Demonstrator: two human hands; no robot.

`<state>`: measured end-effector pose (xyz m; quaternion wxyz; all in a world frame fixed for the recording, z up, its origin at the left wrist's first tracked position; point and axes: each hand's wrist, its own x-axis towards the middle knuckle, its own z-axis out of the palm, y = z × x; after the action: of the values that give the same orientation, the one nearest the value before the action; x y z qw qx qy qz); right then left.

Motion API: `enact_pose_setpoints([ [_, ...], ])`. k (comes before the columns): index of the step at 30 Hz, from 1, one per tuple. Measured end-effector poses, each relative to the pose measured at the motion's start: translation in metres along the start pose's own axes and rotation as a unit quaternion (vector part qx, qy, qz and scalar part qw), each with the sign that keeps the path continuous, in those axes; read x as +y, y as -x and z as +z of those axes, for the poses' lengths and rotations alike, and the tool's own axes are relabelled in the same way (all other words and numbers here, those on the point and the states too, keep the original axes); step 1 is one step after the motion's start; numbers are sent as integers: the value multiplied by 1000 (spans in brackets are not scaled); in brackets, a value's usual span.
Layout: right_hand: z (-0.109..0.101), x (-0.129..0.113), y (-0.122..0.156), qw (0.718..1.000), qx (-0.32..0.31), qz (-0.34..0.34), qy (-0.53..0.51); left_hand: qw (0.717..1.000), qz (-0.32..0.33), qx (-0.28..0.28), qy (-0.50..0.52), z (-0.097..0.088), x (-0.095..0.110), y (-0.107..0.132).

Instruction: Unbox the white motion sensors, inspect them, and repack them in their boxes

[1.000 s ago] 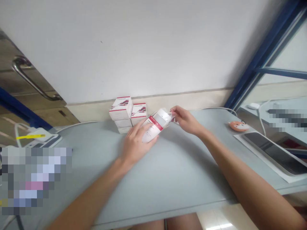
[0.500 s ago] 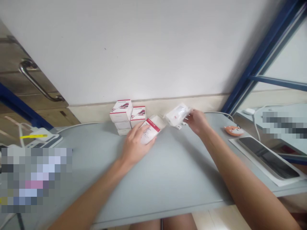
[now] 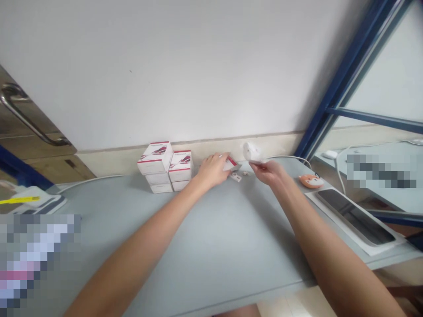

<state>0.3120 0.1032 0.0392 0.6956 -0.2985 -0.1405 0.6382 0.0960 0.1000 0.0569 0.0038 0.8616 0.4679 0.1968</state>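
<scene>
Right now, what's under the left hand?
The left hand covers most of a white-and-red box; only its end shows, so its label and the table beneath can't be seen.

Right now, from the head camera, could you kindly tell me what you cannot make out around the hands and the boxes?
Head view only:
The red-and-white carton: the left hand covers most of it, so its print is hidden.
The white device in the right hand: blurred, no detail shows.
The small white piece: too small to identify.
The stacked boxes' print: too small to read.
The lower-left pixelated patch: hides what lies there.
</scene>
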Motion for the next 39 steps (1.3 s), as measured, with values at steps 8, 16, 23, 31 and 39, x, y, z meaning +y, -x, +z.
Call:
enact_pose_setpoints([
  [8,15,19,14,994,72,-17,76,983,-27,129,131,3,2,41],
  [16,48,59,74,952,-49,-41,300,574,-251,-63,777,3,3,128],
  [23,66,45,97,887,-118,-225,385,476,-283,-55,831,1,-6,133],
  [31,46,23,56,947,-66,-260,175,506,-247,-139,815,-6,-6,138],
  [39,67,88,-10,878,-19,-204,433,456,-270,-135,837,-7,-9,140],
])
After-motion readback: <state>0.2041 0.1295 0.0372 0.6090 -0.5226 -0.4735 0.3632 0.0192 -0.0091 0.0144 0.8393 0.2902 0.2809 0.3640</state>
